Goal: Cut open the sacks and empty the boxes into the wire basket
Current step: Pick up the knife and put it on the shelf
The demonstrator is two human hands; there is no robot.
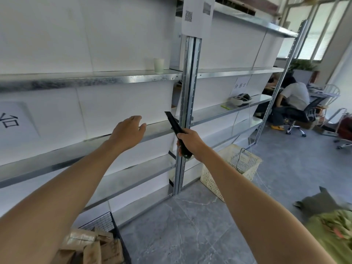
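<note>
Boxes (91,244) touch neither grip: the right grip (190,141) is clenched on a black knife (174,123) mid-frame, and the left grip (127,130) is released, stretched toward a shelf (66,153). They lie in the wire basket (106,220) at lower left, while a blurred green sack (327,231) at lower right probably awaits cutting.

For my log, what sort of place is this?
Probably a warehouse sorting area beside an office: galvanised metal shelving, a wire basket holding cardboard boxes, and a person seated on an office chair.
</note>
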